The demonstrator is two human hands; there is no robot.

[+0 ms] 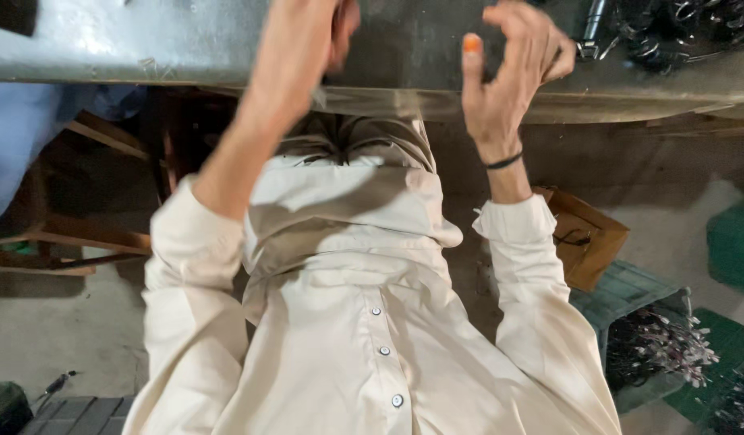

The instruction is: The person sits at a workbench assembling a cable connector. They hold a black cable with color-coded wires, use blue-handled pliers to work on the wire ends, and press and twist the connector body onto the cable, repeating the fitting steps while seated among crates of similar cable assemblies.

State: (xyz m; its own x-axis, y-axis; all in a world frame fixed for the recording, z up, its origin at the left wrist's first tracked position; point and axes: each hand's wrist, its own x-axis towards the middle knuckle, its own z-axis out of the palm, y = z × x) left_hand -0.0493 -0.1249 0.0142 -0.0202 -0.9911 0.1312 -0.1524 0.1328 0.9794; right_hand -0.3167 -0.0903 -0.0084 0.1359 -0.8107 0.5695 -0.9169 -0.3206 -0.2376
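We look straight down at the grey metal worktable (146, 40), which spans the top of the view, and below it our own cream button shirt (348, 322) fills the middle. A green plastic crate (630, 294) sits on the floor at the lower right, with a brown paper bag (585, 238) just beside it. Our right hand (509, 72) is raised at the table edge, fingers curled loosely and spread, grasping nothing we can see; its thumb tip shows orange, and a black band circles the wrist. Our left hand (339, 28) is blurred against the table, so we cannot tell its grip. A pile of small dark metal parts (678, 36) lies on the table near the right hand.
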